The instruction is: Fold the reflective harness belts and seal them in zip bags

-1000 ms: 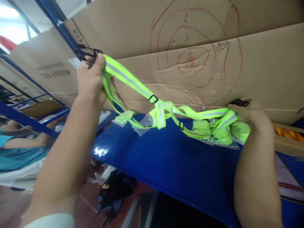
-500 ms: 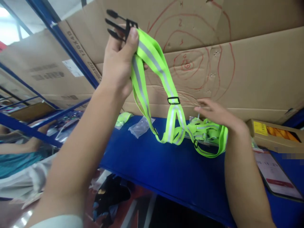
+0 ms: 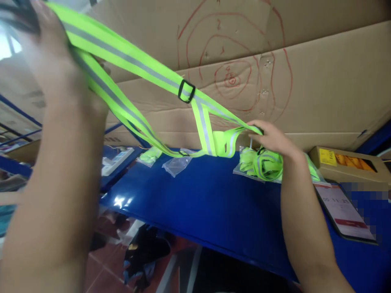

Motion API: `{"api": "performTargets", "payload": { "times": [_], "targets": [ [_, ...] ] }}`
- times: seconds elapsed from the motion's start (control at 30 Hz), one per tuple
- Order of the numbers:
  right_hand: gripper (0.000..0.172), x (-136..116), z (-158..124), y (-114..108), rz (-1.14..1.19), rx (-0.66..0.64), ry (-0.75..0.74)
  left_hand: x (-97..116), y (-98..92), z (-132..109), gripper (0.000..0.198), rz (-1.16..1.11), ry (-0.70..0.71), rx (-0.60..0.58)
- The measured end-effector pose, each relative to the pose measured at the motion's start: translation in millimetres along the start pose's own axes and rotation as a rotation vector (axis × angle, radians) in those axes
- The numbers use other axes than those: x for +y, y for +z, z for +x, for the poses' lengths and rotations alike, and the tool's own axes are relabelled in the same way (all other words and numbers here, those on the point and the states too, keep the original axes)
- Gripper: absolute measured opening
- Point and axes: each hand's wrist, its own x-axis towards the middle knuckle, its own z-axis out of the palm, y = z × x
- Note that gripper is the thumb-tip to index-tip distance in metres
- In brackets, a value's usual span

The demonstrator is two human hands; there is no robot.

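A neon yellow-green reflective harness strap (image 3: 122, 55) with a grey stripe stretches between my two hands. My left hand (image 3: 61, 61), blurred at the upper left, is closed around its folded end, beside a smeared black buckle (image 3: 21, 18). A black slider (image 3: 186, 90) sits midway along the upper band. At the right, my right hand (image 3: 273, 136) pinches the strap's other part, its fingers closed. Lower loops sag between the hands, above the blue table. Below my right hand lie more neon straps (image 3: 267, 166) bundled in clear plastic bags.
The blue tabletop (image 3: 189, 203) also bears a clear plastic bag (image 3: 177, 162), a small bagged neon item (image 3: 150, 155), a phone (image 3: 343, 211) and a cardboard box (image 3: 351, 165) with a yellow label. Behind stands a large cardboard sheet (image 3: 330, 81) with red rings drawn on it.
My left hand has moved up and left with the buckle end. My right hand, open before, has taken hold of the strap, which is now pulled out longer between them.
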Motion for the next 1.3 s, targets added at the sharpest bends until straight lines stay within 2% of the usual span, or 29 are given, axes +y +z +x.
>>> {"api": "performTargets", "payload": {
  "times": [0.07, 0.13, 0.17, 0.23, 0.3, 0.4, 0.5, 0.67, 0.8, 0.9, 1.0, 1.07, 1.13, 1.2, 1.23, 1.3],
  "targets": [
    [0.04, -1, -11, -16, 0.087, -0.105, -0.004, -13, -6.1, -10, 0.01, -0.157, -0.105, -0.014],
    [0.044, -3, -20, -27, 0.167, -0.224, 0.072, -27, -7.0, -21, 0.012, -0.179, -0.161, 0.044],
    [0.046, -4, -22, -31, 0.17, -0.215, 0.095, -35, -6.7, -26, 0.011, -0.168, -0.191, 0.061],
    [0.046, -4, -23, -33, 0.101, -0.066, 0.062, -49, -6.7, -35, 0.007, -0.154, -0.256, 0.064],
    [0.043, -3, -21, -31, 0.008, 0.071, 0.007, -62, -8.5, -45, 0.014, -0.133, -0.347, 0.058],
    [0.039, -3, -17, -24, 0.046, 0.044, 0.082, -79, -13.5, -67, 0.03, -0.108, -0.539, 0.055],
    [0.035, -5, -13, -17, 0.096, 0.048, 0.107, -96, -18.6, -100, 0.041, -0.14, -0.672, -0.009],
    [0.032, -14, -4, -7, -0.018, 0.045, -0.072, -123, -24.8, -171, 0.048, -0.172, -0.87, -0.147],
    [0.025, -26, 1, 1, -0.063, 0.234, -0.172, -134, -26.0, -216, 0.052, -0.164, -0.965, -0.239],
    [0.028, -42, 2, 7, -0.06, 0.374, -0.187, -130, -25.1, -237, 0.052, -0.15, -1.015, -0.38],
    [0.031, -56, 1, 13, -0.015, 0.502, -0.192, -115, -23.9, -246, 0.043, -0.126, -1.047, -0.646],
    [0.032, -60, 2, 18, 0.034, 0.538, -0.216, -104, -22.2, -245, 0.038, -0.105, -1.049, -0.852],
    [0.033, -62, 3, 22, 0.086, 0.527, -0.23, -94, -18.5, -239, 0.035, -0.083, -1.038, -1.044],
    [0.035, -63, 4, 26, 0.133, 0.49, -0.212, -85, -11.2, -228, 0.032, -0.065, -1.004, -1.18],
    [0.035, -64, 5, 28, 0.156, 0.464, -0.196, -82, -5.7, -223, 0.03, -0.06, -0.973, -1.214],
    [0.036, -67, 5, 32, 0.21, 0.401, -0.159, -75, 9.6, -215, 0.027, -0.06, -0.888, -1.206]
  ]
}}
